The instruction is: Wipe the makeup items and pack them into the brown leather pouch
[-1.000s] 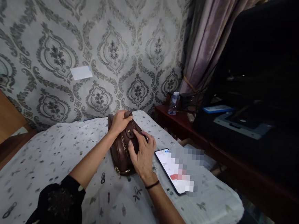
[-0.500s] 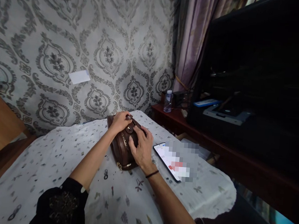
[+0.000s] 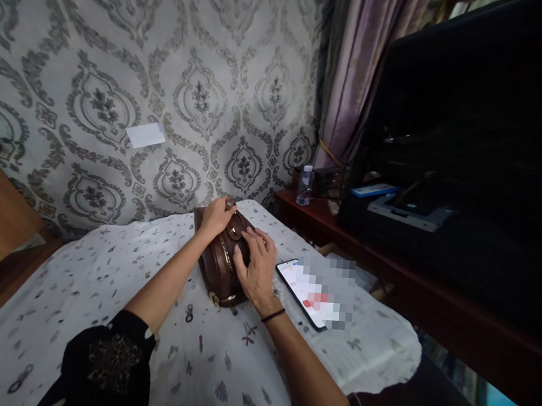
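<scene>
A brown leather handbag (image 3: 219, 268) with gold zips and a small gold clasp lies on the patterned white cloth. My left hand (image 3: 217, 216) is at its far end, fingers closed on a short brown strap (image 3: 230, 205) of the bag; part of that grip is hidden. With fingers spread and bent a little, my right hand (image 3: 257, 264) rests on the bag's right side, near the clasp. A phone (image 3: 299, 293) with a lit screen lies face up to the right of this hand, partly blurred out.
The cloth-covered surface (image 3: 147, 343) meets a patterned wall (image 3: 104, 108). To the right, a dark red desk (image 3: 307, 215) holds a clear bottle (image 3: 305, 185) and a large black screen (image 3: 468, 137). A purple curtain (image 3: 351, 78) hangs behind.
My left hand has shifted slightly away and to the left with the strap, baring more of the clasp. My right hand stays on the bag. The view has moved slightly.
</scene>
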Demonstrator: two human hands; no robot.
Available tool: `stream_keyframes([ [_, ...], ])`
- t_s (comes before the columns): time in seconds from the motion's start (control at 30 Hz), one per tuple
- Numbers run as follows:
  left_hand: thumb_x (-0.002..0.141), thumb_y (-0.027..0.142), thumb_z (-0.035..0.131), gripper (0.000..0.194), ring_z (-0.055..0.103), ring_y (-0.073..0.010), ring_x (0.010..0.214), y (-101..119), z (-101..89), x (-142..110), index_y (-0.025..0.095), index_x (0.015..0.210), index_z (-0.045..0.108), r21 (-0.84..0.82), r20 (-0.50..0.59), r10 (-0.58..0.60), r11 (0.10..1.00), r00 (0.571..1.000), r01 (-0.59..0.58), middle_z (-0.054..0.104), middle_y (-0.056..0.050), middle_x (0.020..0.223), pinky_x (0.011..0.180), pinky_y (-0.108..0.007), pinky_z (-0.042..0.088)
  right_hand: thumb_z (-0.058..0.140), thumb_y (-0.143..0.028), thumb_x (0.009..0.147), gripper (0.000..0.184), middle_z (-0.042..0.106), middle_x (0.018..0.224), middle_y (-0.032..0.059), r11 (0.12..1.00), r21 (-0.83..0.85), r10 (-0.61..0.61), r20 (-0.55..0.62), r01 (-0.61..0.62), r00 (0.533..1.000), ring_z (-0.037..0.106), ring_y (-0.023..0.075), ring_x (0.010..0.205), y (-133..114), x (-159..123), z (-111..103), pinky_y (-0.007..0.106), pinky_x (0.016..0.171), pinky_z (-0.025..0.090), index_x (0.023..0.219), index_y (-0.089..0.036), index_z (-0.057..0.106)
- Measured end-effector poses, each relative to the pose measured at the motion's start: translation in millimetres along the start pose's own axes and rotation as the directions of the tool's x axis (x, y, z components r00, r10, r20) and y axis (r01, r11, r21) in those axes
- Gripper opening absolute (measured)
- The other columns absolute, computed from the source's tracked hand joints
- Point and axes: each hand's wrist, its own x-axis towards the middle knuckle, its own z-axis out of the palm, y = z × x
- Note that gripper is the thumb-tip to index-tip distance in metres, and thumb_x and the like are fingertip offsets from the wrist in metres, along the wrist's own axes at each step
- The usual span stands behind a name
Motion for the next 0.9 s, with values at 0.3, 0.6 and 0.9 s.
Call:
stream_keyframes([
  [0.3, 0.084, 0.034, 0.062, 0.02, 0.061, -0.0205, 0.069, -10, 6.4, 8, 0.02, 0.071, 0.064, -0.171, 0.061, -0.064, 0.983, 0.996, 0.073, 0.063, -0.001, 0.061, 0.063, -0.029, 0.043, 0.053, -0.025, 0.094, 0.029, 0.069, 0.121, 0.0114, 0.999, 0.021, 0.028, 0.002, -0.028, 1.0, 0.051, 0.0289, 0.123, -3, 1, 1, 0.051, 0.105, 0.044, 0.12, -0.019, 0.065],
  [0.6, 0.075, 0.035, 0.065, 0.019, 0.051, -0.0141, 0.062, -21, -24.0, 11, 0.018, 0.067, 0.059, -0.287, 0.174, 0.043, 0.958, 0.984, 0.009, 0.056, 0.004, 0.061, 0.06, -0.025, 0.038, 0.053, -0.031, 0.096, 0.035, 0.065, 0.128, 0.0125, 1.0, -0.004, 0.03, 0.008, -0.03, 1.0, 0.05, 0.0294, 0.125, -3, 0, 1, 0.052, 0.106, 0.042, 0.128, -0.019, 0.06],
  [0.9, 0.07, 0.038, 0.068, 0.027, 0.046, -0.0135, 0.057, -60, -49.7, 9, 0.02, 0.057, 0.053, -0.163, 0.113, -0.009, 0.986, 0.994, 0.027, 0.047, 0.006, 0.051, 0.058, -0.025, 0.032, 0.061, -0.044, 0.091, 0.048, 0.055, 0.137, 0.0148, 0.998, -0.056, 0.002, 0.065, 0.002, 0.998, 0.044, 0.0329, 0.131, -1, -4, 3, 0.054, 0.106, 0.04, 0.133, -0.021, 0.057],
])
